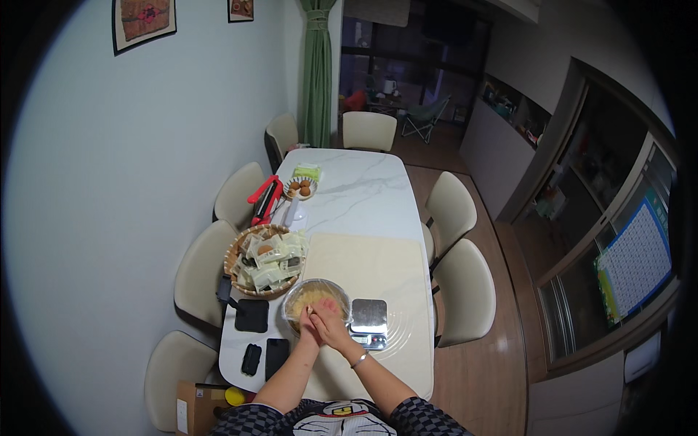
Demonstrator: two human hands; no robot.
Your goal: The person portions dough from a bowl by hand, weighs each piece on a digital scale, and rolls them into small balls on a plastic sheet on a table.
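Observation:
My left hand [308, 325] and my right hand [329, 322] are pressed together over a round bowl [286, 307]. A small pale lump [310, 310] shows between them at the fingers; most of it is hidden by the palms. The bowl holds a yellowish, crumbly-looking mass [306, 297], and clear plastic film seems to line its rim. My right wrist wears a silver bangle [360, 359]. Close to the right of the bowl lies a digital kitchen scale [368, 317] with a bare metal plate and a lit display.
A cream mat [365, 261] covers the near part of the marble-look table [360, 191]. To the left stand a wicker basket [232, 261] of wrapped packets, a black stand [252, 316], and a phone [277, 357]. Farther back are a red-handled sealer [266, 200] and a bowl [308, 195] with brown balls.

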